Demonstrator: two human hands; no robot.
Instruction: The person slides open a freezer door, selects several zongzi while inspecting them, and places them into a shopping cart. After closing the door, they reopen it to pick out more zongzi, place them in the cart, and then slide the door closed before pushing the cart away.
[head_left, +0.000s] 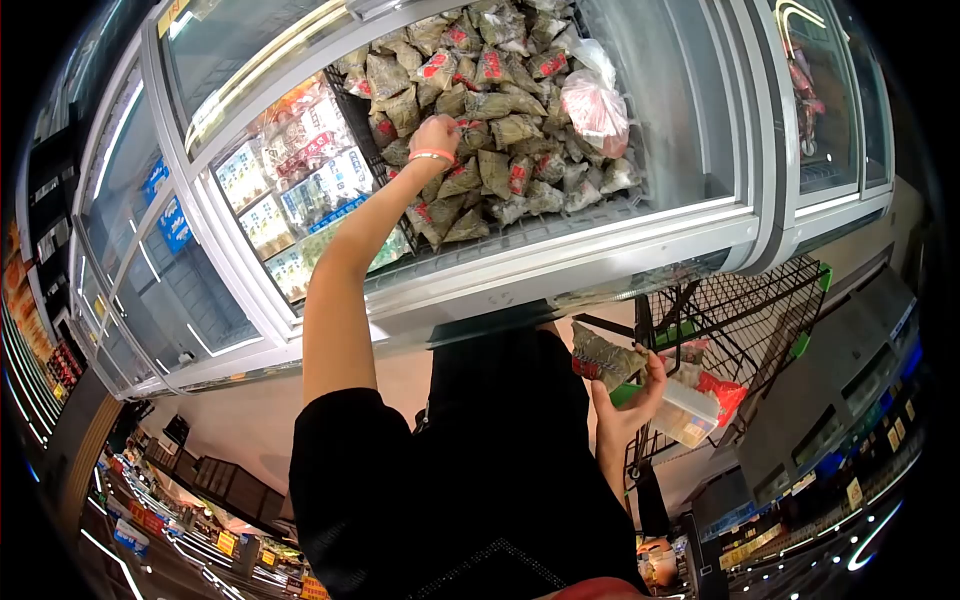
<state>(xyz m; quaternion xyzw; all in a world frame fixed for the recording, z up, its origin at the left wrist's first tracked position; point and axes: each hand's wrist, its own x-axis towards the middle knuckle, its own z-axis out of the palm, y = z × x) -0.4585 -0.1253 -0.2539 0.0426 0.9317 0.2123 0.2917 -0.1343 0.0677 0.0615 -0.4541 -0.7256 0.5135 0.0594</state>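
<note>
My left hand point(435, 138), with a pinkish band at its wrist, reaches into the freezer. Its fingers curl down among a heap of leaf-wrapped zongzi point(495, 172) in clear packs with red labels; their tips are hidden, so what they grip does not show. Near my right side, my right hand point(630, 400) pinches one packed zongzi point(603, 358) between thumb and fingers, outside the freezer and in front of the shopping cart point(740, 320). A knotted plastic bag with pinkish contents point(596, 112) lies on the heap's right part.
The freezer's pale front rim point(560, 255) runs between my body and the heap. Left of a black wire divider lie blue-and-white packets point(325, 187). Inside the cart are a plastic box point(686, 413) and a red package point(722, 395). Glass lids frame the opening.
</note>
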